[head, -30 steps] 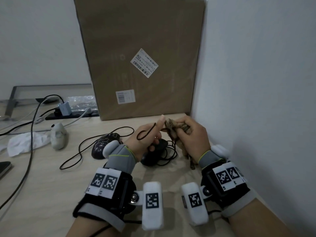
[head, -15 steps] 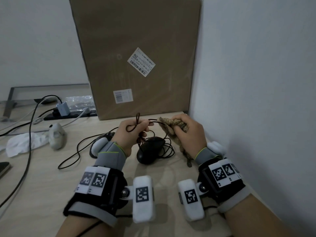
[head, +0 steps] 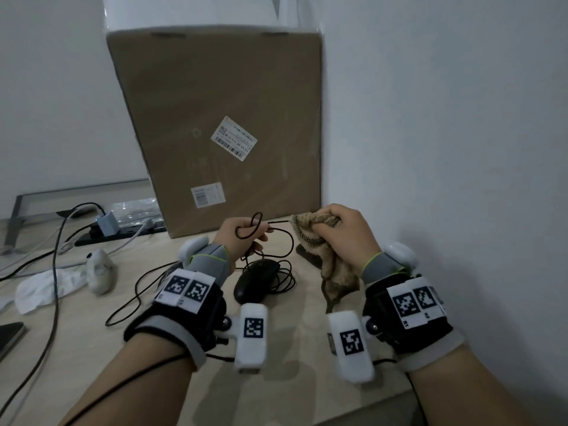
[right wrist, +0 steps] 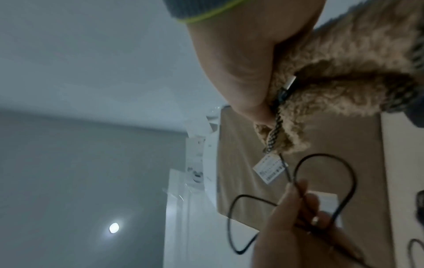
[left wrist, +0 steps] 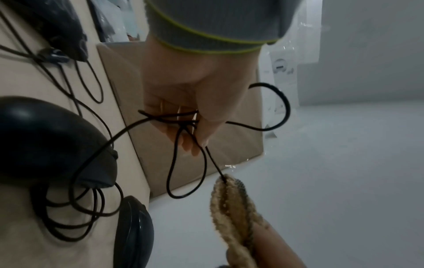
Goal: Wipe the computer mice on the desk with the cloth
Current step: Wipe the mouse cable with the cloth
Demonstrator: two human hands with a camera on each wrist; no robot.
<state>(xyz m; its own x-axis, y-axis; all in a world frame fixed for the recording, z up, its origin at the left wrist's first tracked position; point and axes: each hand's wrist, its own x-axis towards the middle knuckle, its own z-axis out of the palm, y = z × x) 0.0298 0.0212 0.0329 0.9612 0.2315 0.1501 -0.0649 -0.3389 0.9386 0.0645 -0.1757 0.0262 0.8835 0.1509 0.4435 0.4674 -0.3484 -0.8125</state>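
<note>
- The left hand [head: 242, 238] is up off the desk [head: 92, 348] with its fingers curled round loops of the black cable [head: 278, 233].
- The right hand [head: 344, 235] is bunched tight round the tan cloth [head: 333, 265], and the cloth is pinched on the cable.
- The black mouse [head: 256, 279] lies on the desk at about 6 o'clock from the left hand, with more cable coiled beside it.
- A grey mouse [head: 100, 270] lies well apart, at about 9 o'clock from the black one.
- If the hands pull too hard, I think the cable could tug the black mouse and slide it on the desk.
- The loops could twist into a knot, because several strands cross in the left hand.
- The cloth hangs low, so it might catch on the coil.
- The left wrist view shows the strands crossing under the fingers [left wrist: 188, 143]; the head view hides that.
- The right wrist view shows the cable going into the fold of the cloth.
- Only the head view shows the cardboard box [head: 221, 127] and the grey mouse.
</note>
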